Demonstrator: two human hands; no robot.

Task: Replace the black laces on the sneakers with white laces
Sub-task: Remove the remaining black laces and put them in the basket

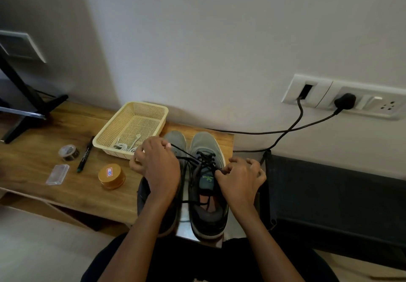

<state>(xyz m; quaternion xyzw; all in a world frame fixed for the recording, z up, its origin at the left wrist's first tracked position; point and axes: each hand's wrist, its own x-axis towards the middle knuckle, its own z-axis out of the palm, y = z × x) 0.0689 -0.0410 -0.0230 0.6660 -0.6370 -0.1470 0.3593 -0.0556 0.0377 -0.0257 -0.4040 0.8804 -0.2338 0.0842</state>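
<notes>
Two grey sneakers stand side by side, toes towards the wall, at the right end of the wooden table. The right sneaker (207, 147) carries a black lace (205, 160) through its eyelets. My left hand (157, 165) lies over the left sneaker (175, 138) and pinches a black lace end that stretches across to the right sneaker. My right hand (241, 177) has its fingers curled at the right sneaker's upper eyelets beside the tongue, gripping the lace there. White laces (127, 145) lie in the yellow basket (153, 108).
On the table left of the sneakers are a gold round tin (111, 175), a black marker (85, 154), a tape roll (68, 152) and a clear plastic case (58, 174). Black cables (285, 130) run from the wall sockets (342, 98). A black stand (28, 104) sits far left.
</notes>
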